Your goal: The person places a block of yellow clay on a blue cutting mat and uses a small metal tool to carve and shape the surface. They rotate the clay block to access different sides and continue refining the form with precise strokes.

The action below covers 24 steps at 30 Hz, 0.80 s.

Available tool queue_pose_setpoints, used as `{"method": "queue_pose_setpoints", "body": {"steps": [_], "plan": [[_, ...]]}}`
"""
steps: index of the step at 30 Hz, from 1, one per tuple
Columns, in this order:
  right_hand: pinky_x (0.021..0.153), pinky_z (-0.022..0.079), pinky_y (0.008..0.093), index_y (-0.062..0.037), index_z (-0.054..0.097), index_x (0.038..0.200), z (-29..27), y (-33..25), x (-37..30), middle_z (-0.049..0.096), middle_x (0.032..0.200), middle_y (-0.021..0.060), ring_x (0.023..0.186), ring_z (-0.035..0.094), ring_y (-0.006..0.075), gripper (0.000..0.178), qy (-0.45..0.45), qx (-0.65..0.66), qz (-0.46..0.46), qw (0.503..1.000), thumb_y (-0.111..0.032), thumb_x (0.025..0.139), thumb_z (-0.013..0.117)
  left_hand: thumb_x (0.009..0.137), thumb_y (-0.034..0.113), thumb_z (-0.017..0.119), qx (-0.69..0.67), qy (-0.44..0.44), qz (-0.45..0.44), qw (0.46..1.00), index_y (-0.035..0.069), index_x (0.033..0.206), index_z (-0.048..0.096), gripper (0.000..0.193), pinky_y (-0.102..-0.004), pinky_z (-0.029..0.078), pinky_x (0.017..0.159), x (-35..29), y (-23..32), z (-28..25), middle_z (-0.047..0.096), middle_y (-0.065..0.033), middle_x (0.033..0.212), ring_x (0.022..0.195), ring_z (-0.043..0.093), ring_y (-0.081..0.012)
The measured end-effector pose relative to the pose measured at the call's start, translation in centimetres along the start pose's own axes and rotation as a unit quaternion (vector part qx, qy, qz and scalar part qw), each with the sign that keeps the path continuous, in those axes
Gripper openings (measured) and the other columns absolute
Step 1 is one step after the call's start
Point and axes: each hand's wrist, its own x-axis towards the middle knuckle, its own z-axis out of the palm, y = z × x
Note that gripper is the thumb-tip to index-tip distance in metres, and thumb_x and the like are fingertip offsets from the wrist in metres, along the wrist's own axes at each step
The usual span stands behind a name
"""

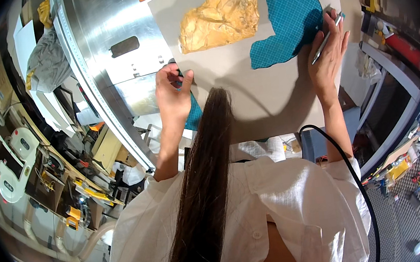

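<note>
A large grey-beige board (pixel 247 90) lies before me. At its left edge my left hand (pixel 173 89) is closed, with thumb and fingers pinching a teal gridded strip (pixel 193 115); part of the strip is hidden behind the hand. My right hand (pixel 330 58) rests at the board's right side, against a curved teal gridded sheet piece (pixel 293 20) cut with a wavy outline. A slim silver pen-like tool (pixel 327 38) is held between the right fingers, which are otherwise stretched out. To the left of the teal piece lies a crumpled-looking, yellow-orange lump (pixel 219 18) with an uneven surface.
A shiny metal machine table (pixel 128 26) with a dark oval inset stands under the board's left side. A black cable (pixel 351 166) runs past my right arm. Shelves with tools and a white-green plastic piece (pixel 17 163) are at left; a grey frame (pixel 392 89) stands at right.
</note>
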Motion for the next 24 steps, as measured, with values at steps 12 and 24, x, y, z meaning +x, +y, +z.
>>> {"method": "queue_pose_setpoints", "body": {"steps": [12,24], "plan": [[0.114,0.021,0.0506,-0.0081,0.048,0.134,0.6,2.3,6.1,0.047,0.146,0.0090,0.141,0.036,0.0299,0.036,-0.033,0.026,-0.117,0.992,-0.002,0.099,0.041,0.076,0.018,0.082,0.053,-0.020,-0.067,0.996,-0.002,0.094,0.060,0.035,-0.0283,0.046,0.056,-4.2,1.6,2.2,0.058,-0.0075,0.075,0.058,0.050,-0.0152],[0.114,0.025,0.0478,-0.0062,0.052,0.130,0.5,0.8,10.3,0.054,0.135,0.0132,0.133,0.045,0.0315,0.035,-0.048,0.062,-0.147,0.986,-0.012,0.100,0.036,0.082,0.016,0.076,0.148,-0.169,0.159,0.961,0.003,0.100,0.065,0.025,-0.0286,0.050,0.066,-2.6,0.8,0.9,0.064,-0.0089,0.085,0.071,0.062,-0.0176]]}}
